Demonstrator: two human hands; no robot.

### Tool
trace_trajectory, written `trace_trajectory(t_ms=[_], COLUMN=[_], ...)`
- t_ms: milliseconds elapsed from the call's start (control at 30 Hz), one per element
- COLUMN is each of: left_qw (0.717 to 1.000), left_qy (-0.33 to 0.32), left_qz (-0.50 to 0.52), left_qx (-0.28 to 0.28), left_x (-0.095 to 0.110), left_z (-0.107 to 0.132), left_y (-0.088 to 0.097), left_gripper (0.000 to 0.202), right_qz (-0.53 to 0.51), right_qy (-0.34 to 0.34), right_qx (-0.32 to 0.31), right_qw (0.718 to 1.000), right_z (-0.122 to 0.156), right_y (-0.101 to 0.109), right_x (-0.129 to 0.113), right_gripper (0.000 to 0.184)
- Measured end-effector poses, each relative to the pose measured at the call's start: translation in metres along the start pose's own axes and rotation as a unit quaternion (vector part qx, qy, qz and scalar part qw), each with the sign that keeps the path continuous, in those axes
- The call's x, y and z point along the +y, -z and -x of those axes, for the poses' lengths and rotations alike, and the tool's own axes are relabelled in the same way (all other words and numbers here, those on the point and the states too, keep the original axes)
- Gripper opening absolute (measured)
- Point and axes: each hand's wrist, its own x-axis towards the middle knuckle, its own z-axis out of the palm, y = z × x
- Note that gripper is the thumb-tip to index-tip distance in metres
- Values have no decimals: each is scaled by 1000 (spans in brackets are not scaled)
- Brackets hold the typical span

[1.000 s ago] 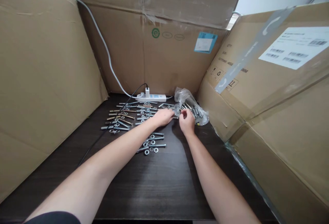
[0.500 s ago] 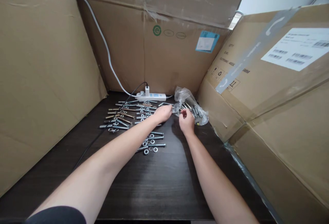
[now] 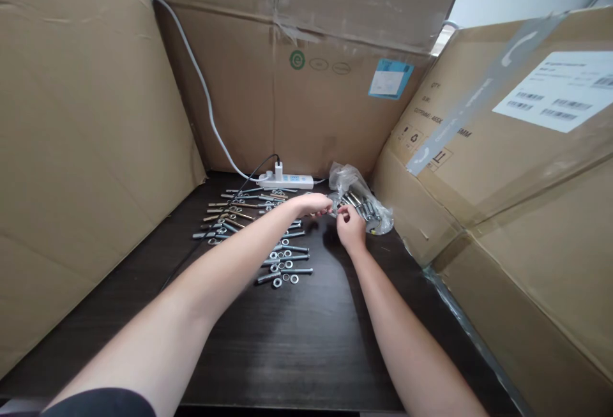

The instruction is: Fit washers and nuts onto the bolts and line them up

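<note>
My left hand [image 3: 317, 204] is closed beside the mouth of a clear plastic bag [image 3: 345, 175]. What its fingers hold, if anything, is too small to make out. My right hand [image 3: 351, 225] pinches the bag's near-left edge, finger and thumb together, close to my left fingertips. Shiny metal bolts [image 3: 358, 202] lie inside the bag. To the left, several bolts [image 3: 297, 271] lie in rows on the dark table, with nuts [image 3: 277, 283] and washers [image 3: 294, 279] beside them. My left forearm hides part of these rows.
A white power strip [image 3: 299, 182] stands at the back, with a white plug [image 3: 278, 171] in it. A black cable [image 3: 191, 252] crosses the left rows. Cardboard walls [image 3: 230, 98] enclose the dark table [image 3: 297, 353] at the back and both sides.
My left hand has moved right, nearer to my right hand, and its wrist is more bent. My right hand stays at the bag's edge. The view has shifted slightly.
</note>
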Motion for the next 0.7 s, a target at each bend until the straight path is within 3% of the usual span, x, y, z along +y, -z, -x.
trace_trajectory(t_ms=[133, 267, 600, 700], left_qw=[998, 996, 990, 988], left_qy=[26, 29, -1, -21], left_qz=[32, 68, 135, 151], left_qx=[-40, -52, -38, -11], left_x=[-4, -8, -13, -9], left_z=[-5, -9, -2, 4], left_y=[-13, -15, 0, 10], left_gripper=[11, 12, 11, 13], right_qz=[7, 13, 25, 28], right_qy=[-1, -3, 0, 5], right_qx=[-24, -40, -57, -61], right_qw=[1000, 999, 998, 998], right_z=[0, 0, 0, 1], right_y=[-1, -1, -1, 0], right_x=[1, 0, -2, -3], right_gripper=[14, 15, 18, 19])
